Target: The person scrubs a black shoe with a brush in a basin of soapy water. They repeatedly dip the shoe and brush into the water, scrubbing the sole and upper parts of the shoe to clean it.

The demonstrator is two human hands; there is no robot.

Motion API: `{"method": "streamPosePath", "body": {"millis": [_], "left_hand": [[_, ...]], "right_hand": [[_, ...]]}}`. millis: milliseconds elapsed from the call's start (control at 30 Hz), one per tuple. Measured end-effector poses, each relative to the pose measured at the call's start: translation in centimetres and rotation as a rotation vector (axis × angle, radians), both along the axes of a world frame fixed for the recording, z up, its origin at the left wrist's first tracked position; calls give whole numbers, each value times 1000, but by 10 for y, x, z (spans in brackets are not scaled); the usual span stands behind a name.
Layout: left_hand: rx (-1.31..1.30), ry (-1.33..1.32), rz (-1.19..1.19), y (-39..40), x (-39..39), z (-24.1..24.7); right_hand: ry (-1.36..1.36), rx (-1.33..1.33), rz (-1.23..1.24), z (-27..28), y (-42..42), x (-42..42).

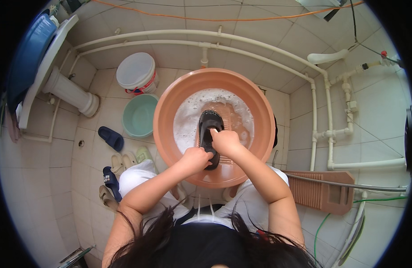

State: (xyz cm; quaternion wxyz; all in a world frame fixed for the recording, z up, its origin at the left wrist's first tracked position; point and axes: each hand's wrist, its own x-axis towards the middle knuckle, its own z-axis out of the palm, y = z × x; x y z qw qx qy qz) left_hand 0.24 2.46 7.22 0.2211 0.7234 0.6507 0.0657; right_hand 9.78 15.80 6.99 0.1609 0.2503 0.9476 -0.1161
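Note:
A black slide slipper [211,134] rests on a ribbed washboard [226,115] in a large orange-pink plastic basin [268,114] between my knees. White suds [189,114] float on the water around it. My left hand [198,158] grips the slipper near its heel end. My right hand [226,141] is closed over the middle of the slipper, its fingers by the strap opening. A small white object [215,130] pokes out of that fist; most of it is hidden, so its kind is unclear.
Left of the basin stand a green basin [140,115] and a lidded white bucket [136,71]. Several slippers, one of them navy [111,138], lie on the tiles. At right are a brown washboard [326,192] and a grey hose [346,184]. White pipes [259,52] line the wall.

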Motion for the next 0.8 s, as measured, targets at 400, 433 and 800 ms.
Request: {"method": "streamPosePath", "body": {"millis": [400,433,800], "left_hand": [[-2,57,82,-1,8,3],[-14,41,69,-1,6,1],[-70,-39,91,-2,-4,-2]], "right_hand": [[-116,-22,95,27,-11,9],[-109,-58,102,29,-10,11],[-104,-29,83,38,-28,14]]}}
